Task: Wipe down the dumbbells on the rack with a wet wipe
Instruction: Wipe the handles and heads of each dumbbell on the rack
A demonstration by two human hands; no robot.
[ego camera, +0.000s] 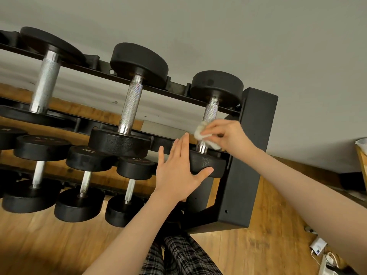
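Note:
A black rack (246, 161) holds black dumbbells with knurled steel handles on two tiers. On the rightmost dumbbell of the top tier (217, 86), my right hand (228, 135) pinches a crumpled white wet wipe (200, 132) against the lower part of the steel handle. My left hand (178, 169) lies flat with straight fingers against the near black head (210, 162) of that same dumbbell, thumb spread under its edge. Two bigger dumbbells (137, 96) sit to its left on the top tier.
The lower tier carries several smaller dumbbells (85, 181) to the left of my left arm. A grey wall stands behind the rack and a wooden floor (49, 245) lies below. Cables and a power strip (325, 261) lie at the bottom right. My plaid trouser legs (178, 257) show below.

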